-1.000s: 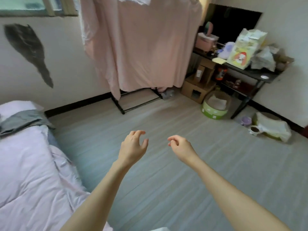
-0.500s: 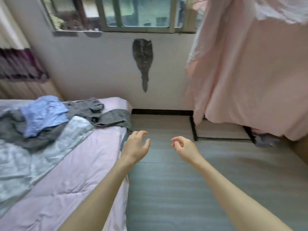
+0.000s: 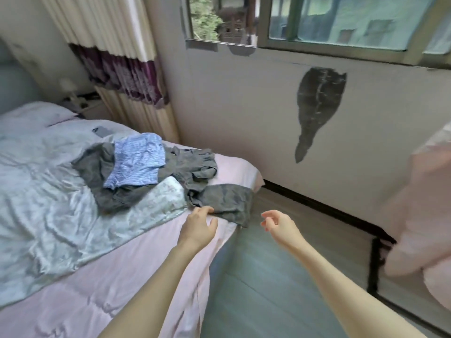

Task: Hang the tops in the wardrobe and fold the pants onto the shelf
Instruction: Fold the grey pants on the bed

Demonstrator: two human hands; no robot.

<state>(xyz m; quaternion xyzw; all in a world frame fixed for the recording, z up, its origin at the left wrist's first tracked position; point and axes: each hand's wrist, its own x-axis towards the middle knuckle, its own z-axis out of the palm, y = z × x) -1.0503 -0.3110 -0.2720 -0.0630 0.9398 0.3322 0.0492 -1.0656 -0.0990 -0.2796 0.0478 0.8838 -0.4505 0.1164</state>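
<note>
Both forearms reach forward from the bottom of the view, bare to the wrist. The left hand (image 3: 199,226) is over the pink bed (image 3: 117,284) near its foot corner, palm down, the fingers loosely bent and the thumb spread to the side. Its fingertips (image 3: 206,209) are at the near edge of the grey garment (image 3: 219,198); if they touch the cloth or only hover just above it, I cannot tell. The grip is relaxed and holds nothing. The right hand (image 3: 278,224) hangs in the air over the grey floor (image 3: 263,284), beside the bed corner and apart from the clothes. Its fingers are loosely curled, the palm turned toward the left hand, and this grip is also empty.

The clothes lie in a loose pile on the bed, toward the wall with the window (image 3: 341,23). The grey garment is crumpled and spread wide; one part of it hangs over the bed's corner edge. On top of it lies a blue striped garment (image 3: 138,162), wrinkled, with an elastic-looking band on its left side. Under the pile, a pale blue-grey quilt (image 3: 53,191) covers the left part of the bed. At the right edge, a pink fabric (image 3: 422,215) hangs down, blurred.
</note>
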